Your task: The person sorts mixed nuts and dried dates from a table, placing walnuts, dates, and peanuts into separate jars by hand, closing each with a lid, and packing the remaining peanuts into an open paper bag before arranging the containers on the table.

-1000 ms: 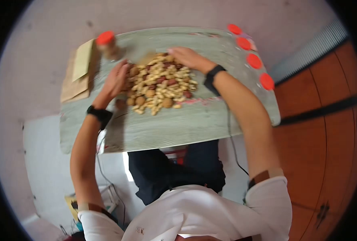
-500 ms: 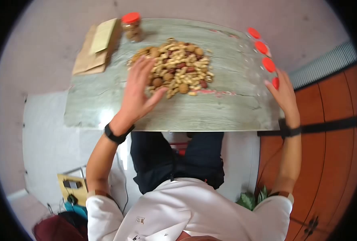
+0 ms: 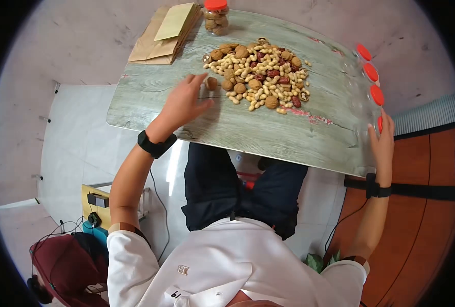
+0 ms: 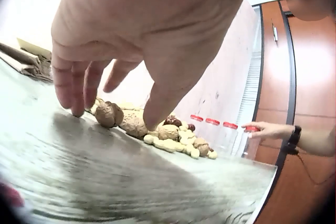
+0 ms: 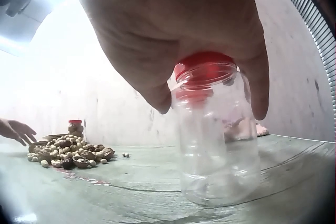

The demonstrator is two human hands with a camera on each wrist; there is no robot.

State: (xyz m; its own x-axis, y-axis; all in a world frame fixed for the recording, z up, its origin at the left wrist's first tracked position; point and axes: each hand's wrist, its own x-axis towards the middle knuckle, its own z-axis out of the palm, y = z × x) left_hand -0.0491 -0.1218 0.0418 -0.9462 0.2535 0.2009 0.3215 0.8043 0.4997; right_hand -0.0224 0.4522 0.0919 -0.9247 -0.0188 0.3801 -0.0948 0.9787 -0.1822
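Observation:
My left hand [image 3: 182, 103] hovers low over the table with its fingers spread, holding nothing. Its fingertips are right at a single walnut [image 3: 211, 83] at the left edge of a heap of nuts and dates. In that heap lie peanuts [image 3: 257, 95], walnuts [image 3: 271, 102] and red dates [image 3: 273, 73]. At the table's right edge, my right hand [image 3: 384, 146] grips an empty clear plastic jar [image 5: 218, 156] from above. Thumb and fingers come down on either side of its red lid [image 5: 206, 65], and the jar stands upright on the table.
Three more red-lidded clear jars [image 3: 376, 95] stand in a row along the right edge. A jar filled with walnuts [image 3: 216, 23] stands at the back, beside brown paper bags [image 3: 153, 43] and a yellow sheet [image 3: 174, 21]. A wall borders the table's far side.
My right hand has gone from the heap to the nearest jar at the right edge. My left hand has drawn back from the heap's left side. The head view has shifted.

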